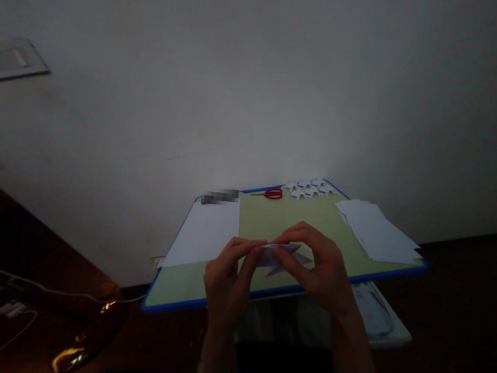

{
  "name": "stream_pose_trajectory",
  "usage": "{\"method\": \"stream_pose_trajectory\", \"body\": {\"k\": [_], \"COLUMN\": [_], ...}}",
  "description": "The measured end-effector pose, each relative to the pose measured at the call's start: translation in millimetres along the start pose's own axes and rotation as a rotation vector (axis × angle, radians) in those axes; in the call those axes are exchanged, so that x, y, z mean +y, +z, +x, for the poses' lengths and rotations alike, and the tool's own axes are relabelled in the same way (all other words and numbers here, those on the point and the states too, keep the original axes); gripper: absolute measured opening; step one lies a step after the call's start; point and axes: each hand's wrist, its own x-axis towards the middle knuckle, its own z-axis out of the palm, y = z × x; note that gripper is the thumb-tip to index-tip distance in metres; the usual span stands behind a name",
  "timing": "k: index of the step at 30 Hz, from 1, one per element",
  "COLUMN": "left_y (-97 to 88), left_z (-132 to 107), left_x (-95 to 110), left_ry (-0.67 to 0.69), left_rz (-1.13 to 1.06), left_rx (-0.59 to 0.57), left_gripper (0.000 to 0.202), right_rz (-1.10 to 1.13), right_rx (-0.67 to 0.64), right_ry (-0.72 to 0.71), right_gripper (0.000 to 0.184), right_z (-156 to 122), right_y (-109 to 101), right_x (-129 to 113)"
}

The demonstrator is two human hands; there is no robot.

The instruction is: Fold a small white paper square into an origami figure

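A small folded piece of white paper [274, 259] with pointed ends is held above the front part of the green tabletop [280, 225]. My left hand [232, 273] pinches its left end between thumb and fingers. On the other side, my right hand [318, 263] pinches the top edge near the middle, with pointed flaps sticking out under the palm. The fingertips of both hands nearly meet along the upper fold. Part of the paper is hidden behind the fingers.
Red-handled scissors [273, 194] lie at the back edge beside several small folded paper shapes [310, 188]. A stack of white sheets [376, 231] is on the right, a white sheet [204, 232] on the left. Below the right side is a pale tray [376, 316]. Behind stands a wall [258, 82].
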Motion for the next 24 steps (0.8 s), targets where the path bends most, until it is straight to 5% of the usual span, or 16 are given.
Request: {"method": "stream_pose_trajectory", "body": {"k": [10, 24], "left_y": [-0.1, 1.4], "left_z": [-1.4, -3.4], "left_x": [0.8, -2.8], "left_ry": [0.024, -0.051], "left_rz": [0.091, 0.075], "left_rx": [-0.003, 0.06], "left_gripper": [0.011, 0.013], "right_rz": [-0.083, -0.034], "right_rx": [-0.029, -0.153], "right_ry": [-0.008, 0.182], "right_gripper": [0.007, 0.011], "right_z": [-3.3, -5.2], "right_y": [0.0, 0.8], "right_x": [6.4, 5.8]}}
